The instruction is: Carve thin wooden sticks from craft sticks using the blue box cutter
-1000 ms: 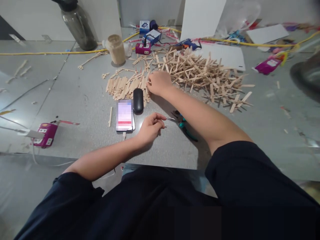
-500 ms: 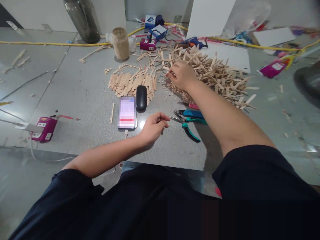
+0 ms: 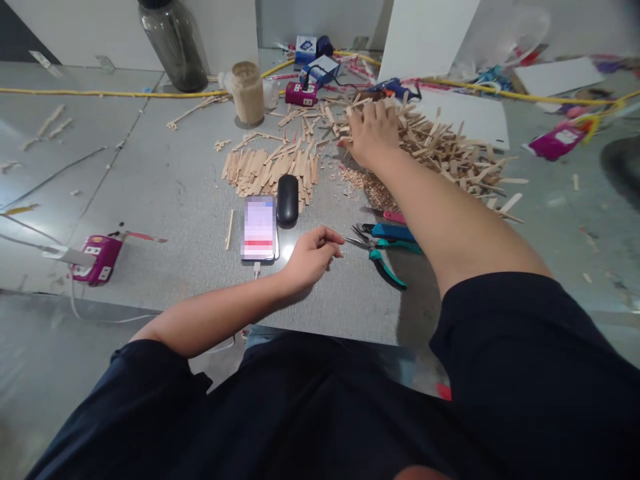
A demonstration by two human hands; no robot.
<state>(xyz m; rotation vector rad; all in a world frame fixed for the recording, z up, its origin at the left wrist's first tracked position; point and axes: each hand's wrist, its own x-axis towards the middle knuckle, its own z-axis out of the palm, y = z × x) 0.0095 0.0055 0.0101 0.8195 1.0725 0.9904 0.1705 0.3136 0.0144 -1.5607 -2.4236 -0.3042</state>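
My right hand [image 3: 374, 133] reaches over the left end of a heaped pile of wooden craft sticks [image 3: 440, 147]. Its fingers are spread and bent down onto the sticks, and the fingertips are partly hidden. Nearer to me, my left hand [image 3: 314, 257] rests above the table with fingers loosely curled and apart, holding nothing I can see. Close to its fingertips lie long-nose pliers [image 3: 383, 260] with teal and black handles. A flatter group of craft sticks [image 3: 265, 170] lies left of the heap.
A phone [image 3: 259, 228] with a cable and a black oval case [image 3: 287, 200] lie in front of the flat sticks. Behind stand a jar [image 3: 247, 93] and a dark bottle [image 3: 175, 50]. A purple power socket [image 3: 97, 260] sits on the left; a blue-handled tool [image 3: 395, 231] lies beside the pliers.
My right hand has moved slightly up and right onto the heap, and its fingers have spread from a more closed pose. My left hand stays by the pliers. The view has shifted slightly.
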